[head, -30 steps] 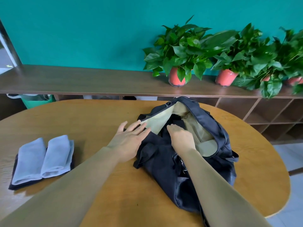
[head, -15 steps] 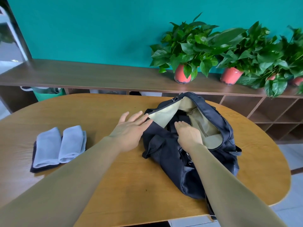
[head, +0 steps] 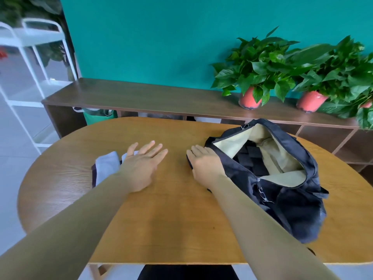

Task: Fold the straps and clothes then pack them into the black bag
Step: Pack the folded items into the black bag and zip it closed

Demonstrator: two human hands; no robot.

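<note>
folded clothes (head: 106, 165) behind left hand (head: 141, 166)

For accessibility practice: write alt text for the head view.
Over a wooden table, the open left hand partly hides folded grey cloths; the open right hand rests at the edge of an open black bag with black straps inside.

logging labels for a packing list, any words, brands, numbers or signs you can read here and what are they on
None: no readable text shows anywhere in this view.
black bag: no logo or label shows; the metal bits by its zip are too small to tell.
folded grey clothes: plain, no tag in sight.
red pots: plain, no print.
</note>
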